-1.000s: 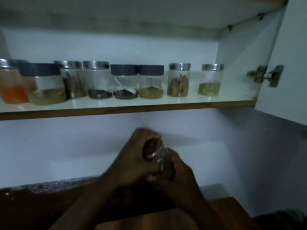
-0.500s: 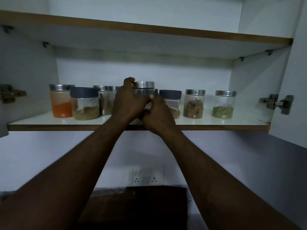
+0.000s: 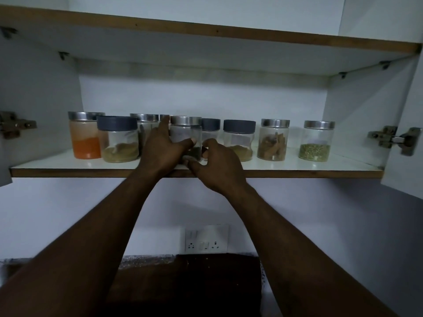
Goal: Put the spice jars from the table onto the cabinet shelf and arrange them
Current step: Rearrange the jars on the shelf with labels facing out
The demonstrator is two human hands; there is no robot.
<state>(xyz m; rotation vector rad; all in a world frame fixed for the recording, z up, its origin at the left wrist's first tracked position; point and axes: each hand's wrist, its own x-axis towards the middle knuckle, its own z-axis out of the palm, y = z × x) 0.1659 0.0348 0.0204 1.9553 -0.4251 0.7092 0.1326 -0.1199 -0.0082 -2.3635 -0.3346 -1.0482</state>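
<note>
A glass spice jar with a steel lid (image 3: 185, 130) stands near the front of the white cabinet shelf (image 3: 297, 168), in front of the row of jars. My left hand (image 3: 163, 148) wraps its left side, thumb across the glass. My right hand (image 3: 217, 164) touches its lower right side with curled fingers. The row holds an orange-powder jar (image 3: 85, 138), a grey-lidded jar of brown powder (image 3: 117, 139), a second grey-lidded jar (image 3: 239, 140), a jar of bark pieces (image 3: 273, 140) and a jar of green seeds (image 3: 317, 141). Other jars are partly hidden behind my hands.
An upper shelf (image 3: 206, 34) runs overhead. Door hinges sit at the left (image 3: 13, 124) and the right (image 3: 393, 139), with the open door at the far right. A wall socket (image 3: 206, 240) is below, above the dark wooden table (image 3: 194, 282).
Both hands raised the steel-lidded jar from above the table up to the shelf. It now rests on the shelf surface and my view has tilted upward.
</note>
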